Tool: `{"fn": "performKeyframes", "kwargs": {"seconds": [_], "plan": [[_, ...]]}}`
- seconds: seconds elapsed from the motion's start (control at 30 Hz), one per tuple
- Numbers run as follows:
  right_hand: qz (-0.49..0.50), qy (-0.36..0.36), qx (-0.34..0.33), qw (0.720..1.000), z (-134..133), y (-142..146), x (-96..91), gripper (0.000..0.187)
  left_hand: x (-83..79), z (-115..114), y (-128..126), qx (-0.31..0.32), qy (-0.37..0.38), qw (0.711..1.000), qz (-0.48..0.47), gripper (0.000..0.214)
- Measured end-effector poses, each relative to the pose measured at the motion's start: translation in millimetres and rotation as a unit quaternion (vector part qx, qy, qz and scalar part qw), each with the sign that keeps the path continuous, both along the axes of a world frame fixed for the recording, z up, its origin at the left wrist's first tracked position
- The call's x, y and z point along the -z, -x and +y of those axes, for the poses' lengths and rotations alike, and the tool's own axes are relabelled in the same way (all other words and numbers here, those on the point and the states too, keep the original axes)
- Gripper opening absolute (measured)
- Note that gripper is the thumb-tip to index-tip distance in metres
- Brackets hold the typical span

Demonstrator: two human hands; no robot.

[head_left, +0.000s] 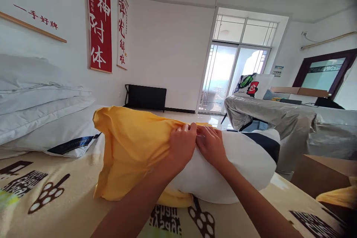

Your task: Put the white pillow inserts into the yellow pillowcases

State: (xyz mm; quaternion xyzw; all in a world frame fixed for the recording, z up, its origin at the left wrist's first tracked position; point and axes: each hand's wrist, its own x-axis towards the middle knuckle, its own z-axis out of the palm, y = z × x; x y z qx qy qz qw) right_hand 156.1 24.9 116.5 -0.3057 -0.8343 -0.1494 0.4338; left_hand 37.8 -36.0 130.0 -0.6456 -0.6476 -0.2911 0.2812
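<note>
A white pillow (237, 171) lies across the patterned bed cover (55, 208) in front of me, its left end inside a yellow pillowcase (128, 152). My left hand (181, 147) is closed on the bunched open edge of the yellow pillowcase on top of the pillow. My right hand (210, 145) sits right beside it, fingers curled on the same edge where yellow cloth meets the white pillow. The pillow's right end is bare, with a dark label strip (267, 145).
Stacked white pillows (41, 111) lie at the left against the wall. A grey-covered sofa (279, 122) stands to the right, a brown cardboard box (320, 174) beside the bed. More yellow cloth (340, 197) lies at the far right. Glass doors (228, 78) are behind.
</note>
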Motion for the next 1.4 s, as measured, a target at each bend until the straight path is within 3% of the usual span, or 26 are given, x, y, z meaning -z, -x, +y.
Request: {"fn": "performKeyframes", "kwargs": {"seconds": [0.1, 0.3, 0.57, 0.7, 0.8, 0.87, 0.97, 1.03, 1.13, 1.23, 1.3, 1.4], "plan": [[0.036, -0.047, -0.002, 0.998, 3.4, 16.0, 12.3, 0.03, 3.1, 0.0, -1.4, 0.01, 0.007, 1.0, -0.01, 0.019], [0.121, -0.065, 0.041, 0.99, 15.4, 27.9, 21.9, 0.033, 9.3, -2.3, -19.6, 0.018, 0.012, 0.998, 0.052, 0.026], [0.252, -0.071, 0.059, 0.963, 47.2, 33.3, 53.8, 0.034, 36.2, -12.0, -40.4, 0.042, 0.138, 0.989, 0.015, 0.022], [0.271, -0.071, 0.088, 0.956, 56.6, 33.8, 58.0, 0.032, 54.5, -9.5, -36.8, 0.091, 0.137, 0.986, 0.019, 0.023], [0.265, -0.058, 0.077, 0.959, 53.9, 28.8, 57.4, 0.033, 57.2, -17.8, -25.3, 0.149, 0.126, 0.979, 0.061, 0.02], [0.272, -0.06, 0.054, 0.959, 48.8, 23.5, 56.9, 0.034, 47.8, -31.7, -14.3, 0.194, 0.127, 0.97, 0.076, 0.014], [0.284, -0.069, 0.043, 0.955, 42.4, 16.9, 56.8, 0.034, 14.7, -55.7, 9.6, 0.225, 0.087, 0.967, 0.087, 0.013], [0.283, -0.061, 0.058, 0.955, 42.1, 15.1, 56.8, 0.033, -13.5, -64.8, 34.1, 0.169, 0.014, 0.977, 0.127, 0.018], [0.308, -0.06, 0.09, 0.945, 46.7, 17.5, 55.9, 0.031, -43.8, -61.9, 84.7, 0.022, -0.056, 0.985, 0.162, 0.029], [0.316, -0.105, 0.096, 0.938, 48.9, 24.4, 51.2, 0.033, -43.2, -47.9, 139.8, -0.078, 0.014, 0.99, 0.117, 0.041], [0.274, -0.12, 0.085, 0.95, 46.2, 28.9, 45.7, 0.036, -28.9, -38.6, 169.1, -0.084, 0.085, 0.992, 0.048, 0.048], [0.176, -0.108, 0.053, 0.977, 38.6, 29.9, 37.2, 0.036, -5.8, -30.5, 195.4, -0.063, 0.093, 0.994, -0.006, 0.048]]}}
